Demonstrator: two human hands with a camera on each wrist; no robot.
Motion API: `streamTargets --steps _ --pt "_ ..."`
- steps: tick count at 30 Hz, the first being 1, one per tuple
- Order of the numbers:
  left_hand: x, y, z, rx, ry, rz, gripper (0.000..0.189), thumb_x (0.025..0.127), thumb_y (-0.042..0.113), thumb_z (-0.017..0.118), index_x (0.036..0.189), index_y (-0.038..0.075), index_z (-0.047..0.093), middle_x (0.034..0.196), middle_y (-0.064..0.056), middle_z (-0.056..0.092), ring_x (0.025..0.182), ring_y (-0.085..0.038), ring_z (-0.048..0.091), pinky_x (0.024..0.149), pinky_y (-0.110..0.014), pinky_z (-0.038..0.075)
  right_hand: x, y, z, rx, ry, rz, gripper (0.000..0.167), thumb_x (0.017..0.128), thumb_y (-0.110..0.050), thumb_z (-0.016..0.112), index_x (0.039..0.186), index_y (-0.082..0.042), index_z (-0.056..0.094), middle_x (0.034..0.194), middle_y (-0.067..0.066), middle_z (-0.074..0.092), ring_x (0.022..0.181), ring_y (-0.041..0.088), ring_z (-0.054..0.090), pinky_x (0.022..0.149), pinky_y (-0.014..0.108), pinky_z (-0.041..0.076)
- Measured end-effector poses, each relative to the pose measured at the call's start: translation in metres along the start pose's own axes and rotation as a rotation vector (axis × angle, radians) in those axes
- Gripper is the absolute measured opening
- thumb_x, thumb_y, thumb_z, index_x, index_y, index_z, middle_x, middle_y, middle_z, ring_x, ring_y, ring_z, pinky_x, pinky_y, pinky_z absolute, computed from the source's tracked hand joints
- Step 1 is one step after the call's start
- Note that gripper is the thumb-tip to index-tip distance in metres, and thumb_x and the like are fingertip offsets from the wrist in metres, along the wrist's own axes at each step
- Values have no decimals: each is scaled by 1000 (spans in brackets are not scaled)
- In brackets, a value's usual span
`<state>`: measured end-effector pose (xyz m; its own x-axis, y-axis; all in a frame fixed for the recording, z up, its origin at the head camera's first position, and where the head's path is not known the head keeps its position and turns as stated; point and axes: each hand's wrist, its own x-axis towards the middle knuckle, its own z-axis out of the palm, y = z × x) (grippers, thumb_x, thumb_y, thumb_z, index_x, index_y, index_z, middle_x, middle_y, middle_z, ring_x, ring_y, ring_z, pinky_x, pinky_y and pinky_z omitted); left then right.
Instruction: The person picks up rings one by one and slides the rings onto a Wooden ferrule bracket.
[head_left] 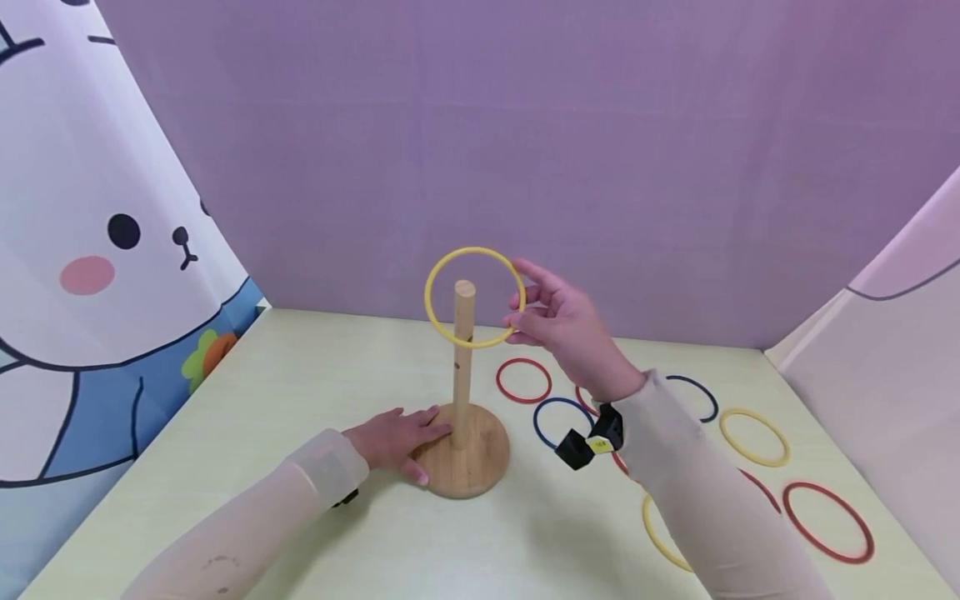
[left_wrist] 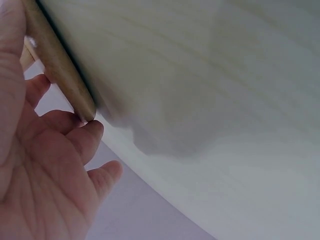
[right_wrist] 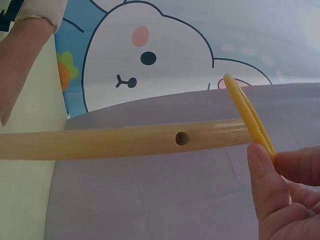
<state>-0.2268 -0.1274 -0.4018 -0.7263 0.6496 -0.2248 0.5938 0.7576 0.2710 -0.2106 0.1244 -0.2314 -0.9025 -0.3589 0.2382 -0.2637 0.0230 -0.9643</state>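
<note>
Two hands are at work over a pale tabletop (head_left: 300,400): the right hand (head_left: 558,321) pinches a yellow ring (head_left: 438,279) by its right edge between thumb and fingertips, holding it upright and tilted around the top of a wooden peg (head_left: 462,367), so that the peg's tip shows inside the ring's circle. From the right wrist view the ring (right_wrist: 247,112) sits at the peg's end (right_wrist: 125,141), edge-on, with the thumb (right_wrist: 267,185) pressed against it. The left hand (head_left: 397,437) lies flat with straight fingers on the round wooden base (head_left: 476,462) of the peg, its fingertips close to the foot of the post; the left wrist view shows those fingers (left_wrist: 87,137) against the base's rim (left_wrist: 60,65). Several more rings lie flat on the tabletop to the right of the base: a red ring (head_left: 523,380), a blue ring (head_left: 546,412), another yellow ring (head_left: 753,437) and a red ring (head_left: 828,521) near the right edge.
</note>
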Motion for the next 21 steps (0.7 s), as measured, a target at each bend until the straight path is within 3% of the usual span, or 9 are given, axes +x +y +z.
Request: streamTargets --steps 21 --pt "0 0 1 25 -26 -41 87 78 48 73 148 13 36 152 -19 30 137 -31 34 109 -55 26 1 16 15 -33 -35 53 67 90 10 56 149 -8 32 99 11 53 86 17 64 76 31 56"
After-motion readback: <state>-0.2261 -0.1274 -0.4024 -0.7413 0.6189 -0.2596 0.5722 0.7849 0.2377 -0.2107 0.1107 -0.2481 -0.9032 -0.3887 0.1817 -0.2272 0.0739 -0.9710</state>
